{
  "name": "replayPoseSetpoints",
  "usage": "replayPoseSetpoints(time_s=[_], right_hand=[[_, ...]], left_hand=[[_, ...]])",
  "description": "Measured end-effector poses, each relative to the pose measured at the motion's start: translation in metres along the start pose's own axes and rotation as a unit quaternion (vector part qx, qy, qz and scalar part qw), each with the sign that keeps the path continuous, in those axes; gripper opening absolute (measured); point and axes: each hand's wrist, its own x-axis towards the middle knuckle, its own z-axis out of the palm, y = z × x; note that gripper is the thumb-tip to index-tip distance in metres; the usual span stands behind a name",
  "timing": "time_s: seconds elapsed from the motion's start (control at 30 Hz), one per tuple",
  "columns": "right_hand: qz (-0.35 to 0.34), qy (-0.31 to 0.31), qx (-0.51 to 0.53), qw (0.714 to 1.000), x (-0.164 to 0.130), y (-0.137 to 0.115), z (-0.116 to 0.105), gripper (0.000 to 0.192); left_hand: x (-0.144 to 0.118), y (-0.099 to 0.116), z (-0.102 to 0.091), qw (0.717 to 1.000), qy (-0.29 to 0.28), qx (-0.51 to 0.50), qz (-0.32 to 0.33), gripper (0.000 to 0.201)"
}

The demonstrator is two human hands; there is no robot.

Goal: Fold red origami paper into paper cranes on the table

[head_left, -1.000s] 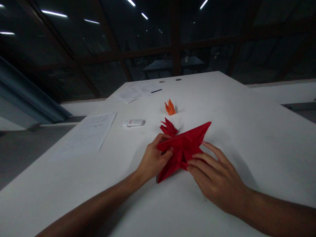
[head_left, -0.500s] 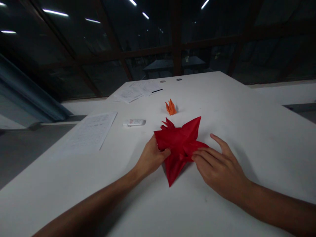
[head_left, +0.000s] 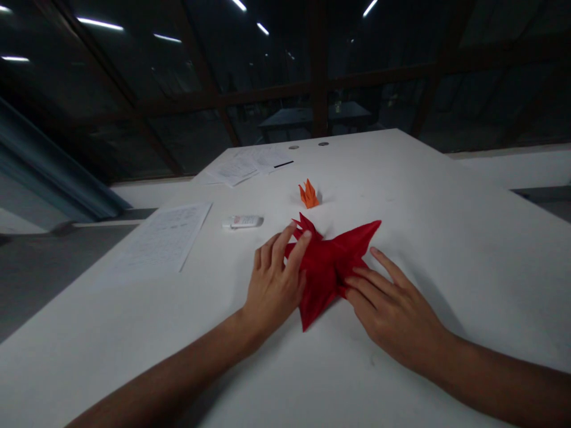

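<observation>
And it's bare arms on both sides here: left forearm [head_left: 178, 368], slim at the wrist, thickening further back, right forearm [head_left: 504, 377] the same! Left hand [head_left: 274, 282], uncovered, long slender fingers; right hand [head_left: 397, 312], just as bare, fingers tapering to rounded tips.

A printed sheet [head_left: 156, 244] lay on the left, a small white object [head_left: 243, 222] just right of it. Farther back were more papers [head_left: 236, 169]; a blue curtain [head_left: 44, 160] hung at left beside dark windows [head_left: 370, 47].
</observation>
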Motion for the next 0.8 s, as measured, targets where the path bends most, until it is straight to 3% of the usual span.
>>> replayPoseSetpoints(time_s=[0.1, 0.23, 0.37, 0.53, 0.8], right_hand=[[0.0, -0.006, 0.001, 1.0, -0.001, -0.002, 0.002, 0.018], [0.002, -0.013, -0.006, 1.0, -0.002, -0.002, 0.003, 0.017], [-0.015, -0.019, 0.002, 1.0, -0.002, -0.003, 0.001, 0.016], [-0.049, 0.025, 0.023, 0.998, 0.0, -0.005, -0.003, 0.017], [-0.045, 0.026, 0.048, 0.997, -0.002, -0.007, -0.002, 0.029]], left_hand=[[-0.005, 0.001, -0.008, 0.991, 0.026, 0.032, 0.126, 0.062], [-0.002, 0.005, -0.018, 0.972, -0.025, 0.023, 0.232, 0.035], [0.004, 0.007, -0.019, 0.973, -0.061, 0.041, 0.217, 0.024], [0.008, 0.006, -0.018, 0.976, -0.113, 0.089, 0.166, 0.016], [0.008, 0.013, -0.011, 0.969, -0.195, 0.035, 0.15, 0.025]])
